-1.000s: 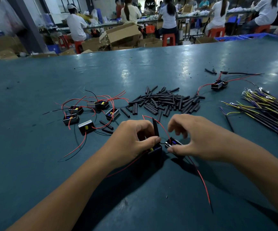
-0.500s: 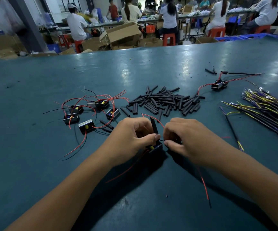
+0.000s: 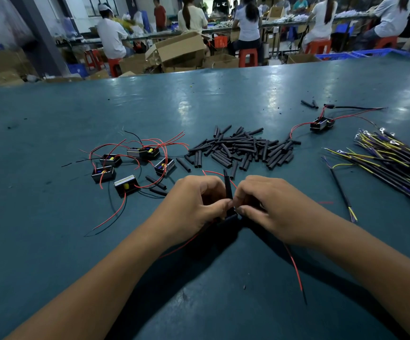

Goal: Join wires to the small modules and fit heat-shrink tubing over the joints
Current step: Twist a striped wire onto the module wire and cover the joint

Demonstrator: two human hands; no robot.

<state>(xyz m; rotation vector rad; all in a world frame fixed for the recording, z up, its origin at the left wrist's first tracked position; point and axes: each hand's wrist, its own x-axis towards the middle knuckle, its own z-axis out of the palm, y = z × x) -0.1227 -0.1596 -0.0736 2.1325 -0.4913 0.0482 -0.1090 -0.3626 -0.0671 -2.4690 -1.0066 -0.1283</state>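
Both hands meet at the middle of the teal table (image 3: 51, 241). My left hand (image 3: 194, 204) grips a small black module (image 3: 228, 220) and a piece of black heat-shrink tube (image 3: 228, 190) that stands up between the hands. My right hand (image 3: 272, 207) pinches something thin at the module; the fingers hide what it is. Red wires (image 3: 294, 266) trail from under both hands toward me. A heap of black tube pieces (image 3: 243, 148) lies beyond the hands.
Several small modules with red and black wires (image 3: 135, 165) lie to the left. One more module (image 3: 321, 123) sits far right. A bundle of yellow and black leads (image 3: 395, 165) fills the right edge, with one loose lead (image 3: 341, 190). People work at benches behind.
My right hand has slid left until its fingertips meet my left thumb at the module. The second small part seen under the right hand earlier is now hidden.
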